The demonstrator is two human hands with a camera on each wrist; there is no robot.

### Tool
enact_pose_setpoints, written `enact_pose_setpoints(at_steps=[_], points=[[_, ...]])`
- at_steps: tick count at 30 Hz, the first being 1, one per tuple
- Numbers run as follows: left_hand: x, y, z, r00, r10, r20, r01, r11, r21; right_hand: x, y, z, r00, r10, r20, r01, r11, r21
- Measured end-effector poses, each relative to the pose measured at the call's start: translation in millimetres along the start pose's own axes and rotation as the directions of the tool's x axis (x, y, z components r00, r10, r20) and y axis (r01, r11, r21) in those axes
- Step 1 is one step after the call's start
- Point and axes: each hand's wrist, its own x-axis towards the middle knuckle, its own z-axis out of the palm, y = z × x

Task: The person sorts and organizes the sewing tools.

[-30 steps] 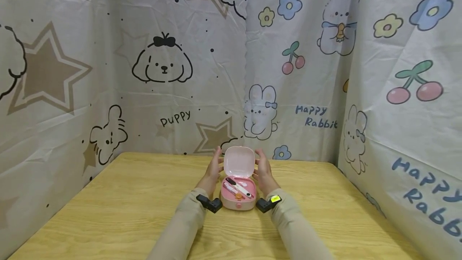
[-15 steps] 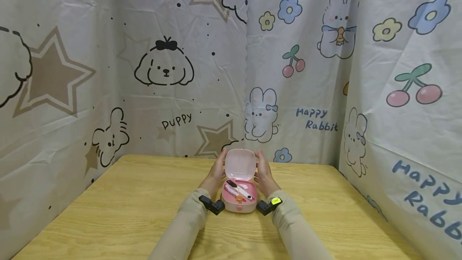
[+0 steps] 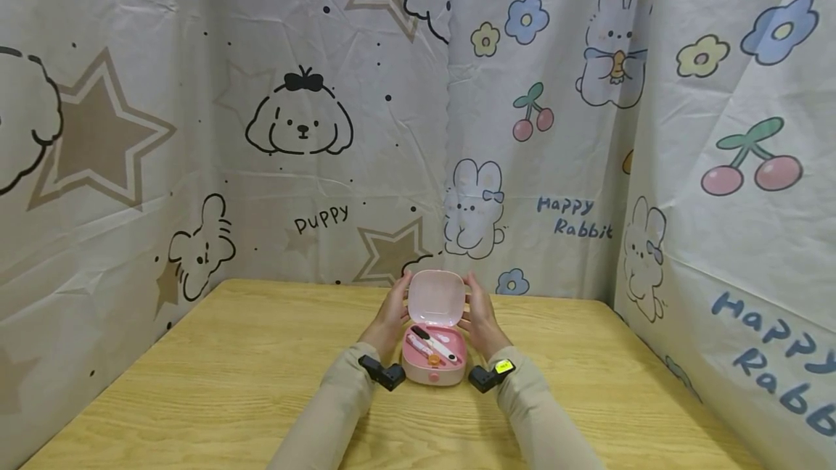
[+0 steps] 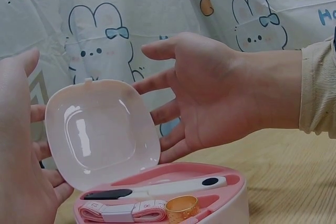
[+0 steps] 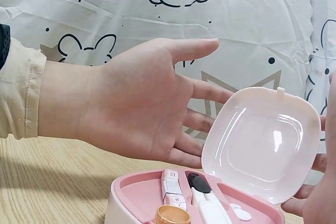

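Note:
A pink-and-white sewing box sits on the table with its pale lid raised. My left hand is at the lid's left edge and my right hand at its right edge. In both wrist views the thumbs point up, apart from the lid, and the fingers stretch toward its rim, some tips hidden behind it. Inside the box lie a folded tape measure, a gold thimble and a slim white tool with a black end. Small white discs show beside it.
The wooden table reaches back to printed curtains, which stand behind and at both sides. Dark wrist cameras sit over beige sleeves.
Both hands have come slightly closer to the lid's sides. The head view has shifted a little, so everything sits slightly lower. The box and its contents look the same.

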Motion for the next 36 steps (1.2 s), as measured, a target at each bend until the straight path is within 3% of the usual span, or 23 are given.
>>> enact_pose_setpoints(at_steps=[15,36], points=[[-2.5,-0.7,-3.2,0.998,0.058,0.029,-0.059,0.998,0.018,-0.1,0.0,-3.0,0.999,-0.043,0.009,0.042,0.999,0.004],[-4.3,-5.2,-2.7,0.995,0.100,0.022,-0.100,0.995,0.002,-5.5,1.8,1.0,0.993,-0.117,-0.014,0.115,0.989,-0.088]])
